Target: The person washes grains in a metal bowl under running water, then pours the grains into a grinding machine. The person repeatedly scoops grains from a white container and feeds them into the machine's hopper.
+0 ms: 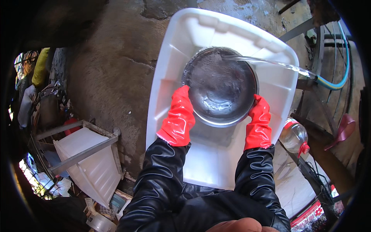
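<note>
A round metal basin [219,123] with water in it is inside a large white plastic tub [159,89]. My left hand [177,118], in a red rubber glove, is closed on the basin's near left rim. On the right rim, my right hand [259,120] grips it in a matching glove. Both thumbs and fingertips are partly hidden by the gloves' angle. From a blue hose [342,82] at the right, a clear stream of water [270,62] falls into the far side of the basin and ripples its surface. Black shiny sleeves cover both my forearms.
A clear plastic bottle [294,136] with a red cap lies right of the tub. Metal bars and a pink ribbon [345,129] stand beyond it. Left, a white plastic container [87,164] rests by a metal frame [83,155]. The ground [119,73] is rough and wet-looking.
</note>
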`<state>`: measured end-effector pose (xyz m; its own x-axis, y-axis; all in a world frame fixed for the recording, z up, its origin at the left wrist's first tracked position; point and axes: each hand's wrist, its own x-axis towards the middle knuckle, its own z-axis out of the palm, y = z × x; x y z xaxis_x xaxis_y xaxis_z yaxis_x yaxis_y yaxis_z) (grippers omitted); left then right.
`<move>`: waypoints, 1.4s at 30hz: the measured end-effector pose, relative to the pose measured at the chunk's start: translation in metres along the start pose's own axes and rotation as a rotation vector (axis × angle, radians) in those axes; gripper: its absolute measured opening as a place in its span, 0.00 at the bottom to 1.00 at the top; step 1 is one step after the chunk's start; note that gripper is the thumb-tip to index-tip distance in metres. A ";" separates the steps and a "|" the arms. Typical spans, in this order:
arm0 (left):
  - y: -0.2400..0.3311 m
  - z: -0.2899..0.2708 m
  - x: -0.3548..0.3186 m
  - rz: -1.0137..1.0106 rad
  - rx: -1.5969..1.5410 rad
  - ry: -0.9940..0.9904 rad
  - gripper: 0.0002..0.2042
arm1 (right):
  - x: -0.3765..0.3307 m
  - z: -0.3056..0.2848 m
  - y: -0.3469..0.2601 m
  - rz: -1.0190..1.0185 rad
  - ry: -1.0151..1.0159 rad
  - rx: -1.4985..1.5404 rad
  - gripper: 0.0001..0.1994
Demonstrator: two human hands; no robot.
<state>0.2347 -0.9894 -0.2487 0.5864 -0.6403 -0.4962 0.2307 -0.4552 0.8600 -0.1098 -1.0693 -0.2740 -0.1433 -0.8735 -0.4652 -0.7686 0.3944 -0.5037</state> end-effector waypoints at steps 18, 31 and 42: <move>0.147 -0.072 -0.218 -0.049 -0.042 0.190 0.21 | -0.168 -0.163 -0.104 -0.554 0.312 -0.147 0.10; 0.021 -0.237 -0.472 -0.218 -0.262 0.580 0.17 | -0.396 -0.150 -0.150 -1.035 -0.092 -0.360 0.14; -0.122 -0.374 -0.735 -0.241 -0.998 1.260 0.13 | -0.662 0.002 -0.104 -1.082 -0.794 -0.363 0.14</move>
<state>0.0659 -0.2319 0.0556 0.5779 0.4959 -0.6481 0.4961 0.4171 0.7615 0.0660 -0.5313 0.0852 0.9151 -0.2514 -0.3154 -0.4033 -0.5686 -0.7170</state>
